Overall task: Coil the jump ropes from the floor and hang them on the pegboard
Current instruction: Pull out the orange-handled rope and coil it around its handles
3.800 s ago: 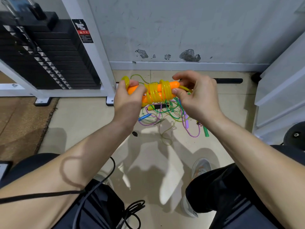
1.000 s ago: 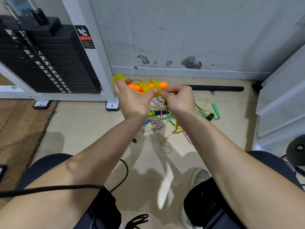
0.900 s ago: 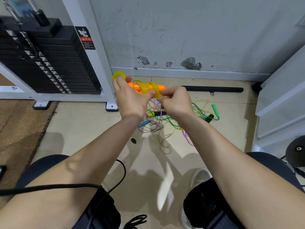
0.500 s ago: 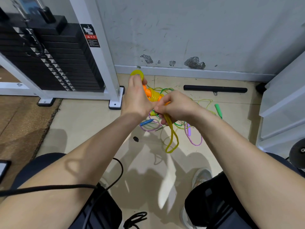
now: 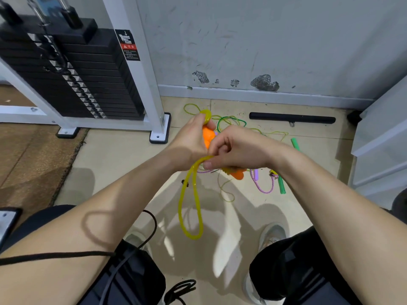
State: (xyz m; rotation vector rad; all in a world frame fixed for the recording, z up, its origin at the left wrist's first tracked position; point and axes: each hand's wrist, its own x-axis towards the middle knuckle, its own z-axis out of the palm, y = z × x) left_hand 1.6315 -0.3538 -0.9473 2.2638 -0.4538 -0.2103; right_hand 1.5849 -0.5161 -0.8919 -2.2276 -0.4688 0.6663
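- The floor (image 5: 114,164) ran up to a scuffed wall (image 5: 264,40). No pegboard was in view.
- A weight machine (image 5: 72,69) stood at the left, its white foot resting on the floor.
- A tangle of other ropes (image 5: 231,124), green, purple and pale yellow, lay on the floor by the wall, just beyond the hands. A green handle (image 5: 281,183) lay at its right edge. None of these looked coiled yet.
- A black bar (image 5: 290,117) lay along the foot of the wall, apart from the tangle.
- The left hand (image 5: 189,142) was closed around the orange handles (image 5: 208,135), held above the floor, with a yellow bit of rope showing at its top.
- The right hand (image 5: 240,150) was curled, its fingers pinching the yellow rope (image 5: 190,205) right beside the handles. An orange end poked out below it.
- A loose loop of the yellow rope hung down from that pinch, clear of the floor.
- The step in hand looked like finishing the coil: the hanging loop was the slack left to wind or tuck.
- The next move probably called for keeping the handles steady in the left hand while the right drew the loop snug, so the bundle held together and left an eye to hook on a peg.
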